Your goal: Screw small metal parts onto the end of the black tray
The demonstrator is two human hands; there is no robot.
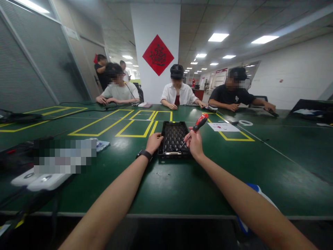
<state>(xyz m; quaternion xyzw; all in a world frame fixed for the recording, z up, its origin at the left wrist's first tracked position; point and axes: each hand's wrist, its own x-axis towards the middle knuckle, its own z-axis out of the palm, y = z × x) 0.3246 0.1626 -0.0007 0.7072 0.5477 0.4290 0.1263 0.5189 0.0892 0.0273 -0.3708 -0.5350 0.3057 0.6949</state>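
A black tray-like case (174, 136) lies on the green table in front of me, with rows of small shiny pieces inside and a silver bar along its near edge. My left hand (155, 142) is closed at the case's left side, its fingertips on the rim. In my right hand (194, 142) is a screwdriver (201, 122) with a red and black handle, held tilted. The screwdriver's shaft points down and left into the near right part of the case. Whether its tip touches anything is too small to tell.
White devices (49, 177) with cables lie at the left. Beyond the case, yellow tape (132, 135) marks the green table (166, 187). A paper sheet (224, 127) and a white ring (245, 123) are to the right. Three people sit across the table.
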